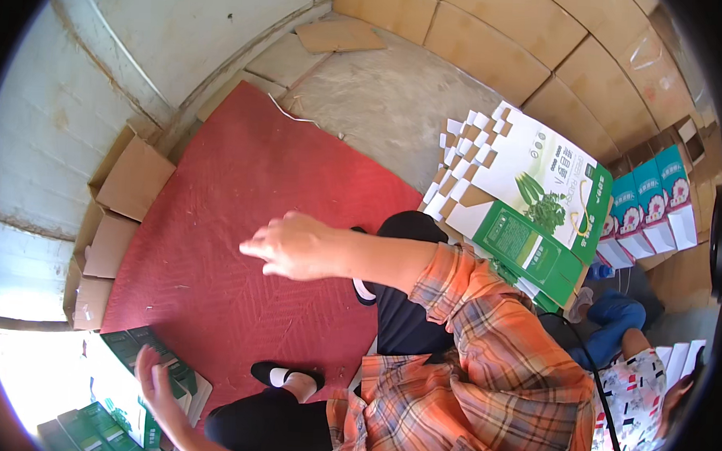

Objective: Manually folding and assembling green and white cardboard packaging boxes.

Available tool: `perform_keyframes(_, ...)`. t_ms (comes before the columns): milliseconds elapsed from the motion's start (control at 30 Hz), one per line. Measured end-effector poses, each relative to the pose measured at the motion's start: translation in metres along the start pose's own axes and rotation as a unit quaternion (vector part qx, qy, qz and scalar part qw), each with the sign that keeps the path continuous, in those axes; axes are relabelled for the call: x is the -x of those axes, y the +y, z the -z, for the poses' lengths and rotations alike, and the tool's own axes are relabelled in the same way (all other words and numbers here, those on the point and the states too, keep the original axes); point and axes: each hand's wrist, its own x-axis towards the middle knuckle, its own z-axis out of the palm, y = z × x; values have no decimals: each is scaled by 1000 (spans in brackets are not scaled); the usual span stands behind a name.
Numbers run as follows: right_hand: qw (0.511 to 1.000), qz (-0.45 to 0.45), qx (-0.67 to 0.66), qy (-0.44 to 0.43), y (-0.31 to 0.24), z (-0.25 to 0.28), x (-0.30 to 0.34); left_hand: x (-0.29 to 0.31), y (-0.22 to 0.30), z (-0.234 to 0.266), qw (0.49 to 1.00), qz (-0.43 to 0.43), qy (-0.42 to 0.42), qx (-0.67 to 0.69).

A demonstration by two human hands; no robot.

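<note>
Reaching out over the red mat [240,220], my right hand [296,245] is hanging in the air with the fingers loosely spread and pointing left, gripping nothing and touching nothing. It is coming across from the right on a plaid orange sleeve [485,344]. My left hand [154,378] is lying low at the near left, fingers open and flat, pressing down on a stack of folded green cartons [142,353] that is resting at the near left corner of the mat; it is not closing around anything. More of the same green cartons [86,431] are piling up nearer still, at the bottom left edge, partly washed out by bright light.

My legs in black trousers are folding under me, and one black shoe [278,375] is resting on the mat just right of the left hand. To the right, a big flat white-and-green carton [531,201] with notched flaps is lying open on the concrete floor [391,90], beyond my knee. Further right, a row of folded teal and white cartons [648,202] is leaning against plain brown cardboard boxes [498,46] that are lining the far side. Brown cardboard pieces [120,207] are standing along the white wall at the left edge of the mat. Another person in a patterned white top [635,399] is sitting at the near right.
</note>
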Motion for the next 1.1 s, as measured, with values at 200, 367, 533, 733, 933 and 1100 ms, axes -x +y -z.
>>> perform_keyframes(200, 956, -101, -9, 275, 57, 62, 103, 30, -9, -105, 978, -43, -201, -30)
perform_keyframes(367, 886, -384, 142, 218, 119, 70, 271, 24, -65, -122, 922, -55, -296, -242)
perform_keyframes(533, 803, -545, 234, 55, 102, 14, 373, 20, -63, -128, 957, 7, -244, -157)
perform_keyframes(733, 744, -591, 306, -64, 112, -26, 420, 13, -85, -129, 929, -28, -289, -231)
perform_keyframes(933, 741, -617, 240, -113, 109, -16, 404, 13, -89, -130, 932, -73, -259, -244)
perform_keyframes(1100, 729, -603, 271, -181, 90, 0, 377, 15, -88, -126, 928, -107, -252, -251)
